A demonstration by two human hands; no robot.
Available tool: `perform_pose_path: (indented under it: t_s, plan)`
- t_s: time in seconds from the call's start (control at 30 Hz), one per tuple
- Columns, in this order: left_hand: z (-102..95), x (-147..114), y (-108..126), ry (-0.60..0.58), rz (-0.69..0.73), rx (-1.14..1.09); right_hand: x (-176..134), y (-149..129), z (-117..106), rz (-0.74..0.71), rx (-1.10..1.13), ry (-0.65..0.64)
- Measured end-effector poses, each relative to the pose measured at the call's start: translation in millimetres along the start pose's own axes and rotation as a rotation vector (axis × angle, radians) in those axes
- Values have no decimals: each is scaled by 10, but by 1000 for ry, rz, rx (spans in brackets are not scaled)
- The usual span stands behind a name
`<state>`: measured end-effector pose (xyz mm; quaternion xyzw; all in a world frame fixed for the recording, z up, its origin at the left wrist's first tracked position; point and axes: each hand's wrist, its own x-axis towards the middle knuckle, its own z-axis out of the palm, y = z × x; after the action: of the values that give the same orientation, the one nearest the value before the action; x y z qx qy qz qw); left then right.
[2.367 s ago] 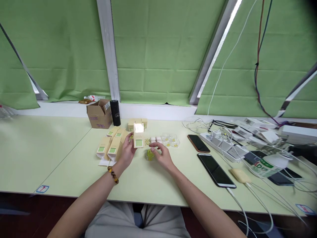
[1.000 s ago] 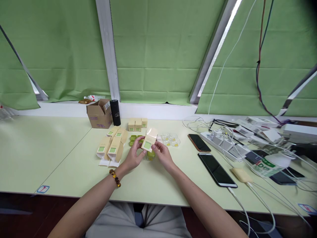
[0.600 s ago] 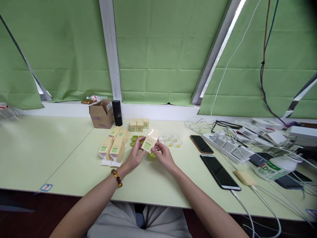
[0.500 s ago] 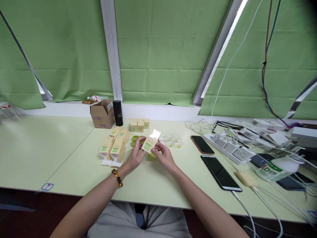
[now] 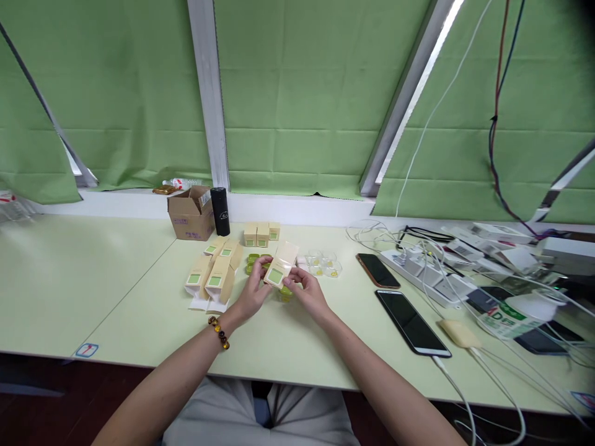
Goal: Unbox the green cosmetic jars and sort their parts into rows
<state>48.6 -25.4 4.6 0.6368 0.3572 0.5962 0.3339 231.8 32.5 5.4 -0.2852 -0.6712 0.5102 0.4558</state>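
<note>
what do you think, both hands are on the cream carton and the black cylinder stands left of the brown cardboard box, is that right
Not quite: the head view shows the black cylinder standing right of the brown cardboard box. The left hand and right hand are indeed both on the cream carton.

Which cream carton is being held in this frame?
The tilted carton between the left hand and right hand; the four cartons at left and three cartons behind sit on the table.
</note>
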Motion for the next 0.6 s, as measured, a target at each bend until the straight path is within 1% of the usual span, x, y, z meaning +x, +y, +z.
perform_pose_path:
  t_s: [0.2,0.37,0.6]
  plan:
    - [-5,1,-2,-4,-9,5,-3,-6,0,12,18,-17]
    - [11,-3,41,-7,-37,-13,-2,11,-2,14,24,-26]
    - [11,-7,49,-7,-50,-20,6,55,10,11,4,-15]
